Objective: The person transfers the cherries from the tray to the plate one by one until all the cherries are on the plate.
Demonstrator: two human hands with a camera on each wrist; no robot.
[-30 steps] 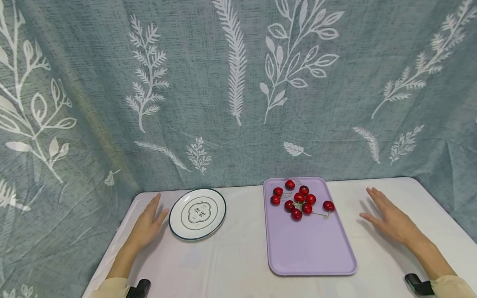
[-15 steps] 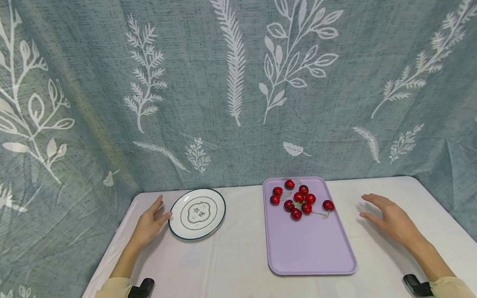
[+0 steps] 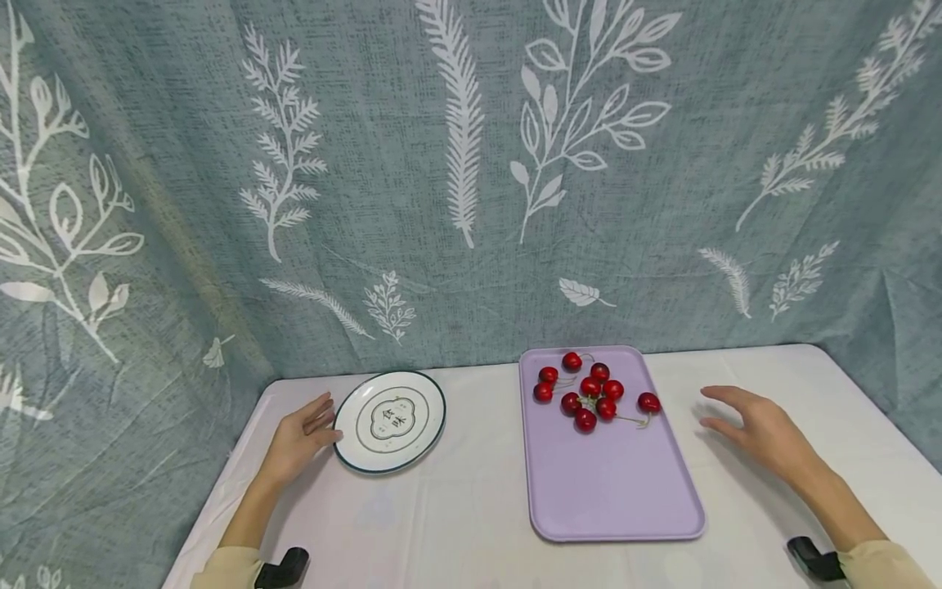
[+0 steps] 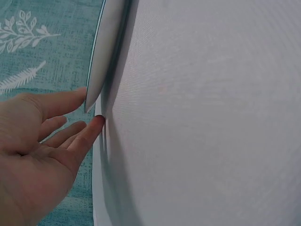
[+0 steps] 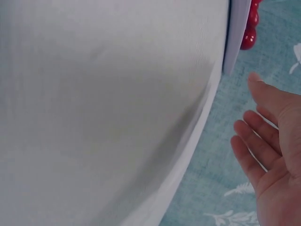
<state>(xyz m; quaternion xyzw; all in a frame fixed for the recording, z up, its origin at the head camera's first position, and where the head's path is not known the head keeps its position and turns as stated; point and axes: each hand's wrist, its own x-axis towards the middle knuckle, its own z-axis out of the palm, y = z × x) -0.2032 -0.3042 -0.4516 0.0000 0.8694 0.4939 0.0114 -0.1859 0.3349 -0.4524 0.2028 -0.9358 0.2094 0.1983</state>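
A round white plate [image 3: 423, 433] with a dark rim and dark characters in its middle lies on the left of the table. My left hand [image 3: 296, 442] is at its left edge. In the left wrist view, the thumb [image 4: 70, 100] meets the plate's rim while the other fingers [image 4: 89, 134] extend below it, apart from its underside. Several red cherries [image 3: 590, 388], some with stems, lie at the far end of a purple tray [image 3: 614, 499]. To the right of that tray, my right hand [image 3: 765, 433] hovers with relaxed fingers, holding nothing.
A white cloth [image 3: 478, 483] covers the table, and its far edge meets a teal curtain [image 3: 383, 164] with white leaf prints. Dark wrist devices sit on both forearms. White cloth separates plate and tray.
My left hand has moved slightly right, bringing its thumb to the plate's rim. My right hand has drifted left toward the tray, its fingers bending a little. Plate, tray and cherries stay put.
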